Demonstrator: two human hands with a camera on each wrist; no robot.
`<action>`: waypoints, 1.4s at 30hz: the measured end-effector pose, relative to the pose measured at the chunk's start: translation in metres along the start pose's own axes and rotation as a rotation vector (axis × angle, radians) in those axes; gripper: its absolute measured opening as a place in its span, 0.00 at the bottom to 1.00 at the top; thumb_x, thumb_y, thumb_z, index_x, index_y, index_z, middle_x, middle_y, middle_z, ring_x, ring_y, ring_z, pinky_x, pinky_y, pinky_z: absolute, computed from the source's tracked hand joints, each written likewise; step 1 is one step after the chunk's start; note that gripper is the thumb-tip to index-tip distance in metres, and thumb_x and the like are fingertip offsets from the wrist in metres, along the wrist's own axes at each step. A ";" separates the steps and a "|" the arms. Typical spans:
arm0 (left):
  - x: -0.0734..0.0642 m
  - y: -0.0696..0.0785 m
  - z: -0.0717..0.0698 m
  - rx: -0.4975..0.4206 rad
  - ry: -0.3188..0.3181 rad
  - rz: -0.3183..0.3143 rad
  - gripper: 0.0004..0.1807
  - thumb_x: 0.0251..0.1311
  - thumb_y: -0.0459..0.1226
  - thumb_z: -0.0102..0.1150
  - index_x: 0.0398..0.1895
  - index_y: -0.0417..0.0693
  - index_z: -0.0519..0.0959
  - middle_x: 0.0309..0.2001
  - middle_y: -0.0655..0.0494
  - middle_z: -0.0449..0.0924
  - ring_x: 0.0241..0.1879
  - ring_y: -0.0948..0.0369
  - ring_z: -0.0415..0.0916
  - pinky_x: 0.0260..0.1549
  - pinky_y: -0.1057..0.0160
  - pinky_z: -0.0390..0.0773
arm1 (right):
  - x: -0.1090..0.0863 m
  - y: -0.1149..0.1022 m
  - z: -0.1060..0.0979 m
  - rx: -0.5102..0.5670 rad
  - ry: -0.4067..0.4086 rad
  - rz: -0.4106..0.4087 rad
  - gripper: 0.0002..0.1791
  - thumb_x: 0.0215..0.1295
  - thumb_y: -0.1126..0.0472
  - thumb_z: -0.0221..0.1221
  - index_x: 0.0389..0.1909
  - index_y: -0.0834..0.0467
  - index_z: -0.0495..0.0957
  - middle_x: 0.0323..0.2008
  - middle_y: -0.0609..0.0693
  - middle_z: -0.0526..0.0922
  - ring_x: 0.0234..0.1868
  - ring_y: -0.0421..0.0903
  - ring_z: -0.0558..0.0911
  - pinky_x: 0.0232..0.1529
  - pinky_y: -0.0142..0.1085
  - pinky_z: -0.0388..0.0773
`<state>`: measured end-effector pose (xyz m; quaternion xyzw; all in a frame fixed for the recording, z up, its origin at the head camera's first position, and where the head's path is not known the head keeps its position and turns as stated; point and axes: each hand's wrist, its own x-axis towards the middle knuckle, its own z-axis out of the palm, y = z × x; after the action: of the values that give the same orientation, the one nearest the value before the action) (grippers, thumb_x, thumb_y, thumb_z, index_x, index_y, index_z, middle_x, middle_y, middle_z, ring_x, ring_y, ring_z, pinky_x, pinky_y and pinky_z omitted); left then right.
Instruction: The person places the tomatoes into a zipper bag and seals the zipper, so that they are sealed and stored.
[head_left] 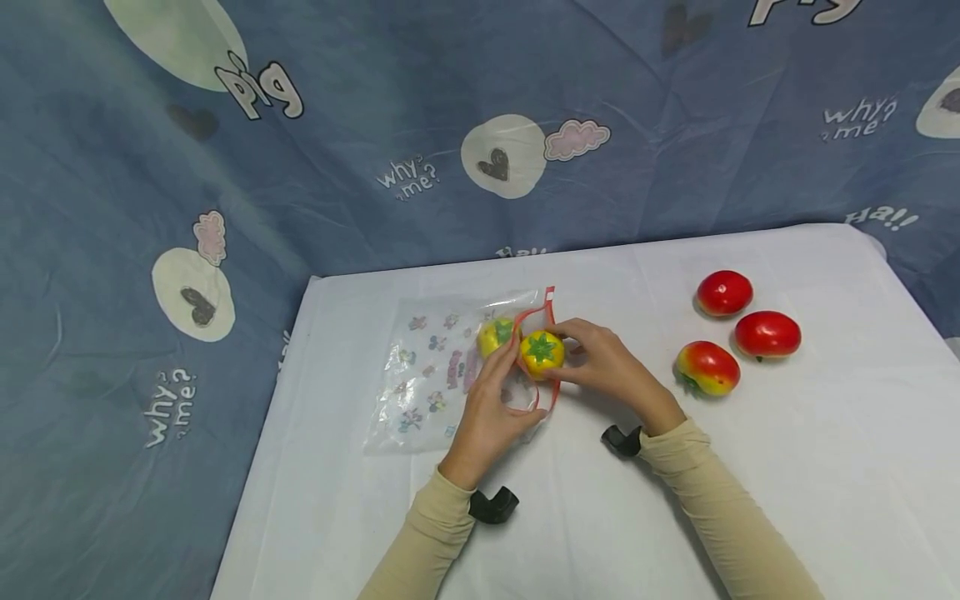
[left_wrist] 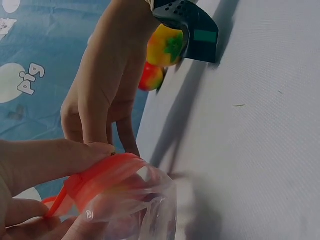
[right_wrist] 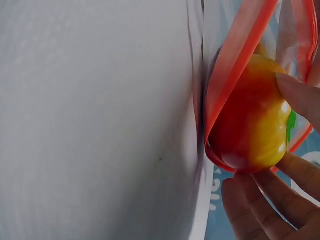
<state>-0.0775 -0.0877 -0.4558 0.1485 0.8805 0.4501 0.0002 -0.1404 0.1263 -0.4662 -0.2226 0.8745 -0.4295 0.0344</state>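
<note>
Both forearms reached in from the worktop's (head_left: 825, 483) near edge, sleeves (head_left: 431, 533) down to the wrists. Left hand (head_left: 491, 408): fingers clamped on the red trim (right_wrist: 232, 70) at the mouth of a clear printed bag (head_left: 420, 408), thumb spread toward the near edge. Right hand (head_left: 611, 367): came in from the right, thumb and fingers clamped on opposite sides of a red-and-yellow fruit (head_left: 542, 354), green calyx toward the head camera. This fruit was at the bag mouth; trim crossed part of it in the right wrist view. Bag lay flat toward the far-left corner, a second fruit (head_left: 495, 335) inside, partly covered by the left fingers. Near the far-right corner: two red fruits (head_left: 723, 293) and a red-yellow one (head_left: 708, 368), well apart from both hands. Printed blue cloth (head_left: 360, 92) hung behind the far edge.
</note>
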 end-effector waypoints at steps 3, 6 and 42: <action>0.000 0.000 0.000 0.000 0.008 0.002 0.58 0.44 0.30 0.83 0.80 0.42 0.60 0.79 0.51 0.61 0.77 0.54 0.63 0.76 0.54 0.67 | 0.000 -0.001 0.000 -0.011 -0.017 0.021 0.36 0.54 0.56 0.78 0.63 0.61 0.79 0.58 0.58 0.84 0.56 0.54 0.83 0.56 0.49 0.87; 0.000 -0.001 -0.001 0.006 0.012 -0.001 0.58 0.44 0.30 0.83 0.80 0.42 0.60 0.79 0.51 0.61 0.77 0.53 0.63 0.76 0.54 0.68 | -0.001 0.000 -0.003 0.004 -0.029 0.035 0.38 0.54 0.54 0.78 0.65 0.60 0.78 0.59 0.57 0.83 0.57 0.54 0.83 0.58 0.49 0.86; -0.001 0.005 -0.003 -0.045 0.012 -0.007 0.56 0.46 0.28 0.81 0.79 0.42 0.61 0.79 0.49 0.59 0.74 0.49 0.67 0.48 0.54 0.89 | -0.001 0.009 -0.002 0.107 -0.016 -0.056 0.23 0.56 0.66 0.75 0.53 0.64 0.85 0.49 0.59 0.89 0.46 0.55 0.89 0.49 0.48 0.90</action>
<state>-0.0759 -0.0876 -0.4495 0.1424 0.8707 0.4707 -0.0003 -0.1437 0.1330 -0.4717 -0.2481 0.8436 -0.4745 0.0410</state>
